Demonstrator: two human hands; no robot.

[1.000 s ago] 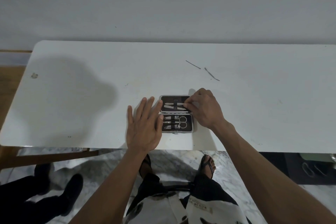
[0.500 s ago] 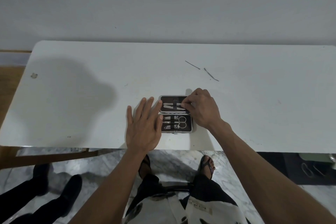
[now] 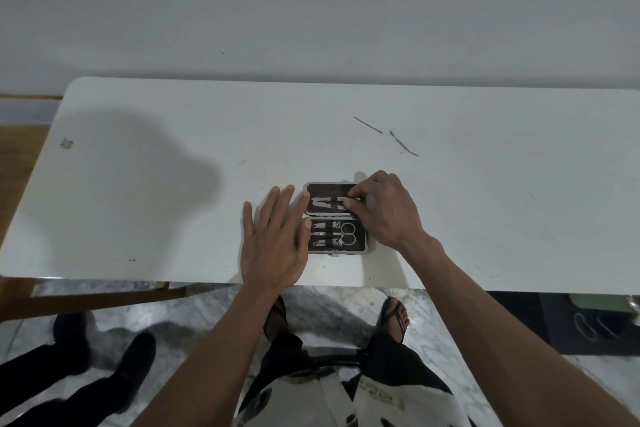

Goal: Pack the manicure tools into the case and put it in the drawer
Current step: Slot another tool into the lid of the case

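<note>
Our left hand flat, fingers spread beside the open dark rectangular manicure case near the white table's front edge, our right hand pinching a silver tool in its far half, two thin metal tools beyond.

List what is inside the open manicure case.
The manicure case lies open. Its far half holds a light tool under a strap; the right hand covers that half's right end. The near half holds scissors and small clippers.
</note>
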